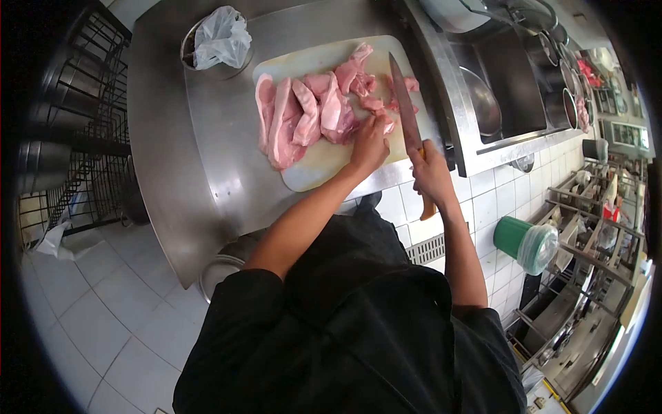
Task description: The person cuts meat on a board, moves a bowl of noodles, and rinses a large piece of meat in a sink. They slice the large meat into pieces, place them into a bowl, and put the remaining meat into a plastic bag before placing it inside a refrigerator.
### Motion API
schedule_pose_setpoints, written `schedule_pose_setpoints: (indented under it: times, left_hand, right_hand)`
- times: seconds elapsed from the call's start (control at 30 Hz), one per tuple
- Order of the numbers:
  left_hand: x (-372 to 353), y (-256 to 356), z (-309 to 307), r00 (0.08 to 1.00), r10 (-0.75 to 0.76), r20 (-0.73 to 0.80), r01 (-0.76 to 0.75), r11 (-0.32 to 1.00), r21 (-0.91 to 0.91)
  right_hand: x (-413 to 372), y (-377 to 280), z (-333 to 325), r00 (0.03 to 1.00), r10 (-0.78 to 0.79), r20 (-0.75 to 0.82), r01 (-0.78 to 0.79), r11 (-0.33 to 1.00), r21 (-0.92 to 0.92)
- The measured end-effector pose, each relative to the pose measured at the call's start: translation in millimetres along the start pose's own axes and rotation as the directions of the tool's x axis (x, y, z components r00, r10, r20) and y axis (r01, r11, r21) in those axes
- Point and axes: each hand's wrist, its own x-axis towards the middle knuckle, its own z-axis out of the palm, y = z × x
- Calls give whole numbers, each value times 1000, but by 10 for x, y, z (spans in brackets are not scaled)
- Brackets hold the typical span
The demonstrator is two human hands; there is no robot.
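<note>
My right hand [432,174] is wrapped round the orange-yellow handle of a long kitchen knife [405,103]. Its blade points away from me over the right side of a pale cutting board [303,181]. On the board, my left hand [370,146] has its fingers closed on a small piece of raw meat [389,126], partly hidden by the fingertips. Left of that hand lie several thick slices of raw meat [286,127] with pale fat edges. Smaller cut pieces [355,72] lie at the board's far side, and a few scraps are beside and under the blade.
The board rests on a steel counter [207,155]. A metal container with a clear plastic bag [222,38] stands at its far left. To the right is a steel sink [510,83] with a round bowl [479,103]. A green bucket [512,237] stands on the tiled floor.
</note>
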Motion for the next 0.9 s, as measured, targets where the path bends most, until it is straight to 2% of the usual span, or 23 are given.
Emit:
schedule_pose_setpoints:
  times: [0.1, 0.2, 0.23, 0.33, 0.37, 0.47, 0.57, 0.6, 0.67, 0.7, 0.8, 0.83, 0.9]
  left_hand:
    - [-37, 165, -154, 951, 161, -263, -133, 983, 123]
    - [195, 319, -215, 966, 93, -241, -22, 959, 284]
    - [293, 296, -201, 981, 74, -181, -5, 936, 352]
    - [594, 200, -109, 983, 41, -178, 45, 889, 455]
    - [686, 174, -90, 988, -55, -143, 106, 922, 373]
    - [814, 99, -21, 992, -103, -70, 113, 982, 154]
    - [816, 465, -167, 995, -22, 92, 25, 999, -32]
    - [773, 467, -99, 999, 4, -48, -1, 999, 48]
    - [700, 443, 58, 942, 94, -321, -25, 977, 214]
    - [638, 480, 13, 947, -25, -321, 59, 994, 96]
    - [754, 245, 73, 945, 80, -316, 32, 942, 334]
    - [813, 260, 50, 980, -19, -199, 65, 972, 225]
    - [969, 323, 101, 992, -23, -127, 60, 953, 297]
  right_hand:
    - [-165, 200, -80, 999, -22, -46, 18, 996, -85]
    - [-123, 613, -144, 980, -128, -155, 101, 981, -168]
    - [-89, 649, -184, 981, -98, -169, 62, 977, -206]
    - [130, 789, -207, 926, -262, -273, 164, 928, -334]
    - [225, 840, -202, 926, -264, -271, 139, 903, -407]
    - [383, 873, -166, 934, -270, -233, 139, 877, -460]
    - [419, 935, -28, 933, -317, -173, 207, 862, -463]
    - [388, 942, 18, 928, -344, -146, 245, 855, -458]
    - [245, 918, 62, 939, -316, -139, 238, 885, -401]
    - [200, 893, 40, 938, -312, -151, 234, 892, -387]
    - [203, 866, -44, 942, -280, -185, 206, 918, -339]
    - [267, 937, -60, 938, -293, -186, 220, 916, -335]
    - [371, 1038, -74, 928, -335, -160, 288, 921, -262]
